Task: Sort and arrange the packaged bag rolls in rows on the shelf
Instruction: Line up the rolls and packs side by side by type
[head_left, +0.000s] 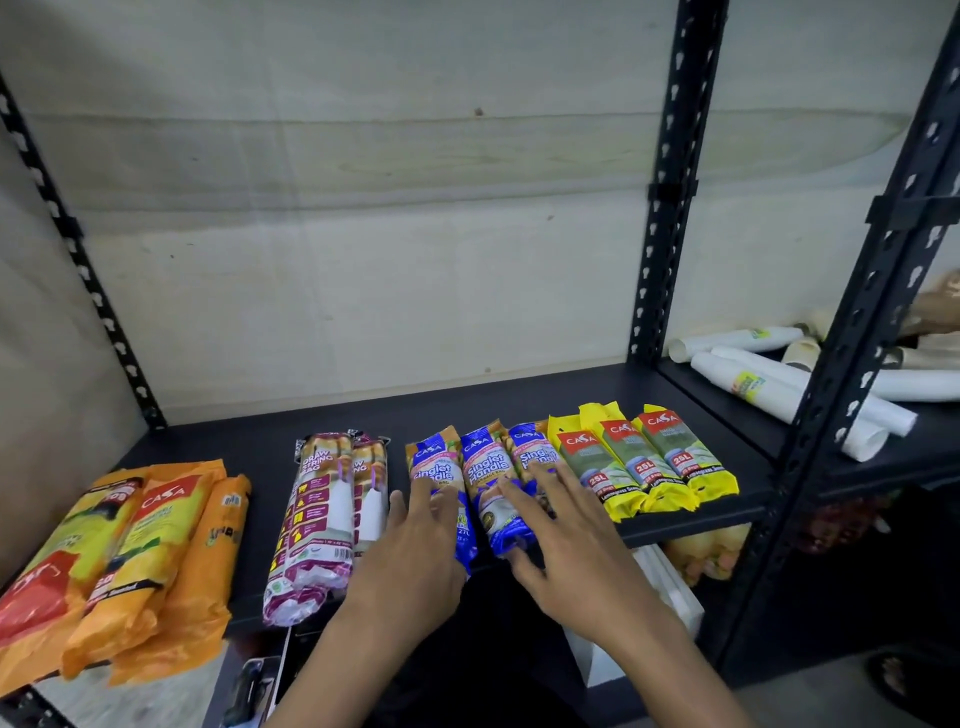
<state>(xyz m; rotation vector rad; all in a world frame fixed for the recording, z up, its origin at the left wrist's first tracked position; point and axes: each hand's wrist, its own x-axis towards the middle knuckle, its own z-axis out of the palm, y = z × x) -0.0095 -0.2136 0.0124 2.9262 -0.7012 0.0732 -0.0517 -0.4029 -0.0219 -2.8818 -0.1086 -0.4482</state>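
Observation:
On the black shelf board (519, 400) lie packaged bag rolls in groups. Three blue singlet-handle packs (485, 467) sit in the middle. My left hand (415, 551) rests flat on the leftmost blue pack, fingers spread. My right hand (566, 530) lies flat over the middle and right blue packs, fingers apart. Neither hand grips anything. To the right stand three yellow 25L packs (644, 457) side by side. Left of my hands are two maroon drawstring packs (324, 514). At the far left, several orange and yellow packs (130, 551) overhang the front edge.
Black slotted uprights (670, 182) frame the bay. The neighbouring shelf at right holds white paper-wrapped rolls (769, 384). A lower shelf shows white boxes (670, 582) and yellowish goods. The back half of the board behind the packs is bare. A plain wall lies behind.

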